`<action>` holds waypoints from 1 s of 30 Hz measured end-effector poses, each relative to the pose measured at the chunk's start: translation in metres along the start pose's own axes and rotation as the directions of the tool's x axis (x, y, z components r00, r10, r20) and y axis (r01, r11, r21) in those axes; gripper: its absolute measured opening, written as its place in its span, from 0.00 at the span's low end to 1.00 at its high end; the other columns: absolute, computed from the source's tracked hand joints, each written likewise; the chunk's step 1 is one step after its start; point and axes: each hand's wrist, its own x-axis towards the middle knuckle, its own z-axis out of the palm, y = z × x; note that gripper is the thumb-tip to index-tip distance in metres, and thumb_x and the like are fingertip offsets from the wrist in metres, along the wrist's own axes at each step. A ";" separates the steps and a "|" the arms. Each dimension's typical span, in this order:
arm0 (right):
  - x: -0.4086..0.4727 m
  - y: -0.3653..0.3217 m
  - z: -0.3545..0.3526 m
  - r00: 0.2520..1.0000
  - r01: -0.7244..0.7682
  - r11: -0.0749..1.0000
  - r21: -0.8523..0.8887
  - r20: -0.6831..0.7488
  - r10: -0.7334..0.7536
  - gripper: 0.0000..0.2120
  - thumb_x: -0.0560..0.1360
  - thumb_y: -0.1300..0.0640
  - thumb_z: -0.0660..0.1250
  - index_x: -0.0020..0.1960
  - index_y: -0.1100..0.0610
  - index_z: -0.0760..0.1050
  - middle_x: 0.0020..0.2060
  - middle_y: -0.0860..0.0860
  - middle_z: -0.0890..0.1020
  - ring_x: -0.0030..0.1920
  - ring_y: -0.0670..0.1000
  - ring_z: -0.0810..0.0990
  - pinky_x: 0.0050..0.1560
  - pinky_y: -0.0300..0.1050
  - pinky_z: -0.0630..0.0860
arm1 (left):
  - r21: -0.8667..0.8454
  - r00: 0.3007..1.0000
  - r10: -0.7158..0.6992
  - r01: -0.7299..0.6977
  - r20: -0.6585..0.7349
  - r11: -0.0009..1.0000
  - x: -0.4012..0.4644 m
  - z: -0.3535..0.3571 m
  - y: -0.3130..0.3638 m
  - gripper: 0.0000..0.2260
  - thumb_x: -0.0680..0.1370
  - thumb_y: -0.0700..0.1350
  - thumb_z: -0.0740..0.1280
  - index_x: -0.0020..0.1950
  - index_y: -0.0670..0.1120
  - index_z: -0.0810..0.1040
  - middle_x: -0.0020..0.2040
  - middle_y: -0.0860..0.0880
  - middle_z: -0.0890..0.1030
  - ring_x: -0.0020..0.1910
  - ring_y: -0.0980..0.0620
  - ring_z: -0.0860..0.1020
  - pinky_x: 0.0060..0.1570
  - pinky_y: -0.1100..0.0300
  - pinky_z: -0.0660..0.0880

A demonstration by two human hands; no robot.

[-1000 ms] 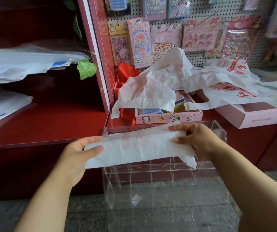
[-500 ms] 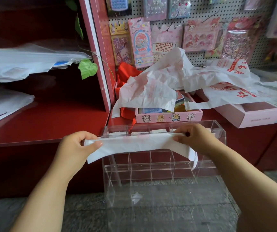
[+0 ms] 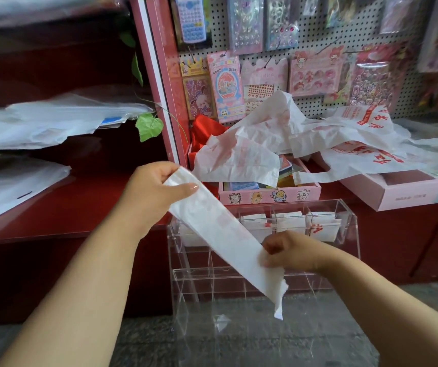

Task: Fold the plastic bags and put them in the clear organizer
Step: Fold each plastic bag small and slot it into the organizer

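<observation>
A folded plastic bag (image 3: 220,234) (a long white strip) is held slanting in front of the clear organizer (image 3: 345,221), pinched by the left hand (image 3: 157,192) above and the right hand (image 3: 289,251) below.

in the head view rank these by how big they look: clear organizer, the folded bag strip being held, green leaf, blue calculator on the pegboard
1. clear organizer
2. folded bag strip, though it is nearer the camera
3. and 4. blue calculator and green leaf look alike; the calculator is cut off at the top, so no ranking.
</observation>
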 end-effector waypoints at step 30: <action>-0.022 -0.043 0.006 0.859 0.430 0.675 0.600 -0.501 -0.102 0.07 0.77 0.58 0.68 0.43 0.59 0.82 0.42 0.53 0.86 0.43 0.51 0.85 0.44 0.43 0.80 | -0.272 0.978 -0.198 0.206 0.057 0.940 -0.047 0.086 -0.011 0.05 0.77 0.41 0.70 0.46 0.40 0.83 0.45 0.43 0.86 0.51 0.40 0.83 0.60 0.45 0.76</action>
